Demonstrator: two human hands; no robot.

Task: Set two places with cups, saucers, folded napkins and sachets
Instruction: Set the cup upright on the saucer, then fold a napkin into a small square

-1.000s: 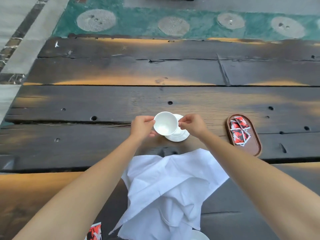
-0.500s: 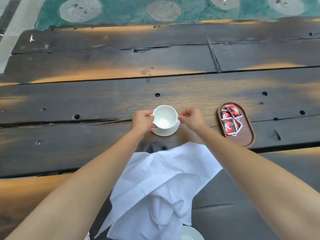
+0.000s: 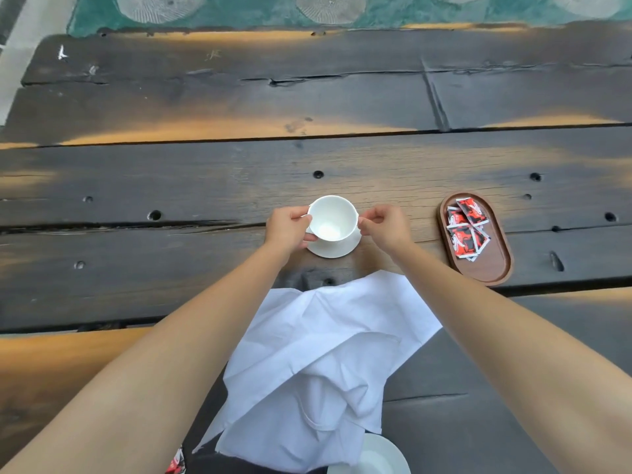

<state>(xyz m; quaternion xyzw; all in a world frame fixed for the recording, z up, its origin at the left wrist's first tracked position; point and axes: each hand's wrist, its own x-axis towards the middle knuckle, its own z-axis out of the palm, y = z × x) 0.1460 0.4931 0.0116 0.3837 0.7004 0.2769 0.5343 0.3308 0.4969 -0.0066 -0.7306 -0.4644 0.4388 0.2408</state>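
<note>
A white cup point(image 3: 332, 217) stands upright on a white saucer point(image 3: 337, 248) in the middle of the dark wooden table point(image 3: 205, 186). My left hand point(image 3: 288, 228) pinches the cup's left rim. My right hand point(image 3: 383, 226) pinches its right side, fingers closed at the rim. A crumpled white napkin point(image 3: 318, 364) lies unfolded between my forearms, nearer to me. Red and black sachets point(image 3: 465, 228) lie piled in an oval wooden tray point(image 3: 492, 268) to the right. Another sachet point(image 3: 175, 461) peeks out at the bottom edge.
Part of a second white saucer point(image 3: 376, 456) shows at the bottom, half under the napkin. The table has plank gaps and bolt holes. Beyond its far edge lies a green floor point(image 3: 239, 12) with round patterned discs.
The cup was tilted in my hands above the saucer; it has come down and now stands level on the saucer. The view has shifted slightly.
</note>
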